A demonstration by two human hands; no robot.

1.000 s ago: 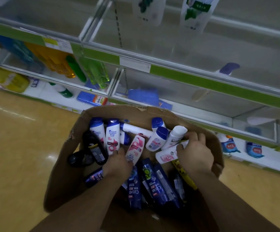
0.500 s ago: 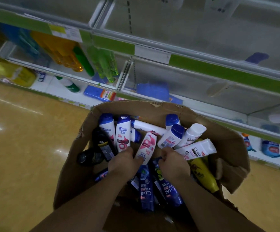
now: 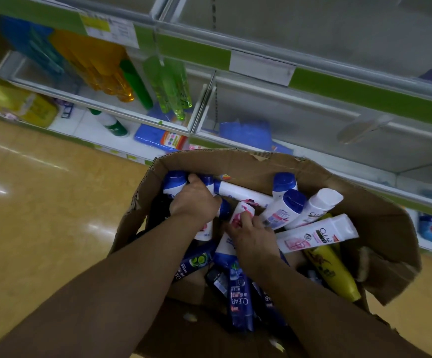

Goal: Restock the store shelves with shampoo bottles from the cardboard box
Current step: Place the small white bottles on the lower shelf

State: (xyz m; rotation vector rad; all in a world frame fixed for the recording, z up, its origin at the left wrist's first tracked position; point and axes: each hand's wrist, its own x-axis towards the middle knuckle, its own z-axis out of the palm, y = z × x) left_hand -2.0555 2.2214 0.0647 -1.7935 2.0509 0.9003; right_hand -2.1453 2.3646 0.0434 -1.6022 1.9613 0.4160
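An open cardboard box [image 3: 380, 228] stands on the floor below me, full of shampoo bottles. My left hand [image 3: 195, 200] reaches to its far left corner and closes over two upright white bottles with blue caps [image 3: 174, 180]. My right hand [image 3: 251, 235] lies in the middle of the box with its fingers around a white and pink bottle [image 3: 242, 215]. A white CLEAR bottle [image 3: 318, 235], a yellow bottle [image 3: 332, 271] and dark blue CLEAR bottles [image 3: 239, 303] lie loose around my hands.
Store shelves with green price strips [image 3: 364, 95] run across the top; the right-hand shelf bays hold little. Orange, green and blue bottles [image 3: 111, 71] stand on the left shelves. A blue pack [image 3: 245, 134] lies on the bottom shelf behind the box. Yellow floor [image 3: 42, 202] spreads to the left.
My left hand moved forward and left onto the blue-capped bottles at the box's far corner. My right hand shifted onto the pink and white bottle. The view tilted closer to the box.
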